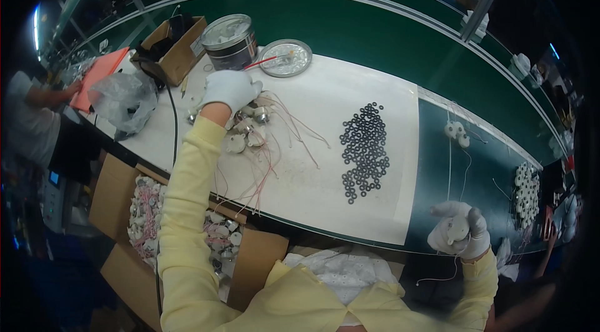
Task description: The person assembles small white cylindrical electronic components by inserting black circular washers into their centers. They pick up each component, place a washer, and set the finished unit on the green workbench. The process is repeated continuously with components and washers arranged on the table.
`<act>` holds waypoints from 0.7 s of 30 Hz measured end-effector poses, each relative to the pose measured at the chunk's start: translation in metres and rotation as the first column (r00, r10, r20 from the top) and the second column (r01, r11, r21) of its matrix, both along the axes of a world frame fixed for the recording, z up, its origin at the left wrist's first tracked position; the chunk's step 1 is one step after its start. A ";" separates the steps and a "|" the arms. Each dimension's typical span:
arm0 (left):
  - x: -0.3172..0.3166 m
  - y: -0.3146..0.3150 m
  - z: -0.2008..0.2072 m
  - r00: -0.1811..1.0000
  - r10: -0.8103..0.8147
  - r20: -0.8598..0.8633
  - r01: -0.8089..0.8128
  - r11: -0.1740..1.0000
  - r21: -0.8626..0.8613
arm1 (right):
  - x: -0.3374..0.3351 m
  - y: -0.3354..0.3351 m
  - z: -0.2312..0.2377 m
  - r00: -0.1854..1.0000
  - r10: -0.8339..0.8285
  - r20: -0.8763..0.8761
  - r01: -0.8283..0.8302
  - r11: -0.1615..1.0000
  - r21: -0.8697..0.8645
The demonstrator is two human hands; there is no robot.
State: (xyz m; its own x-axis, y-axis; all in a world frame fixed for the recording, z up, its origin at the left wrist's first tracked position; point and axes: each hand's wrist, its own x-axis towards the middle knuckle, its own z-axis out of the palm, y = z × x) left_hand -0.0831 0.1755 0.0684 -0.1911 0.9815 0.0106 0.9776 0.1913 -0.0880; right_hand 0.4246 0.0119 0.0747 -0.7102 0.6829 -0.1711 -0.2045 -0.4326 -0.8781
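Observation:
My right hand (pixel 451 237), in a white glove, is closed round a small white round part (pixel 457 228) with a thin wire (pixel 437 279) hanging below it. It is at the near edge of the green mat. My left hand (pixel 230 90), also gloved, reaches over the far side of a pile of small motor-like parts (pixel 255 120) with pinkish wires. Its fingers are curled, and what they hold, if anything, is hidden. Just beyond it, a red-handled brush (pixel 261 62) rests on a round metal lid (pixel 302 68).
Many black rings (pixel 364 152) lie on the white sheet. A tin (pixel 229 44), cardboard box (pixel 181 50) and plastic bag (pixel 128 100) are at the far left. Below is an open carton (pixel 259 257) of wired parts. White parts (pixel 526 194) stand on the green mat (pixel 428 163). Another person (pixel 37 113) is at left.

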 end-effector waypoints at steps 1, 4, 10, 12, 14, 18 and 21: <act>0.003 -0.001 -0.004 1.000 -0.002 -0.017 0.002 1.000 -0.016 | 0.002 -0.003 0.000 0.998 -0.002 0.062 0.003 1.000 -0.012; 0.012 0.007 0.002 0.999 0.025 0.041 -0.021 0.994 -0.104 | 0.011 0.001 0.004 0.990 0.016 0.138 -0.007 0.998 -0.064; 0.004 0.004 -0.002 0.995 0.012 0.100 -0.007 0.998 -0.055 | -0.014 0.008 0.006 0.974 -0.219 0.062 0.227 0.935 -0.273; 0.000 0.003 0.000 0.987 -0.008 0.160 0.016 0.999 -0.048 | -0.012 0.016 -0.007 0.970 -0.245 0.010 0.238 0.932 -0.274; -0.005 0.003 -0.001 0.978 -0.050 0.201 0.057 0.998 -0.030 | -0.013 0.019 -0.012 0.951 -0.305 -0.058 0.268 0.901 -0.341; -0.022 -0.001 -0.019 0.884 0.055 0.465 -0.044 0.998 -0.035 | -0.014 0.026 -0.011 0.951 -0.284 -0.122 0.217 0.895 -0.391; -0.014 0.003 -0.026 0.936 0.004 0.352 -0.008 1.000 0.009 | -0.012 0.024 -0.015 0.926 -0.250 -0.283 0.140 0.923 -0.357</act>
State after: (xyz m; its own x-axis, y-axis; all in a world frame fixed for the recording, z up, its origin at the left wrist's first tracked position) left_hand -0.0972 0.1784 0.0424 -0.1906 0.9805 -0.0486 0.9443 0.1966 0.2640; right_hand 0.4128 0.0356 0.0602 -0.6217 0.7585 -0.1952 -0.5579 -0.6038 -0.5694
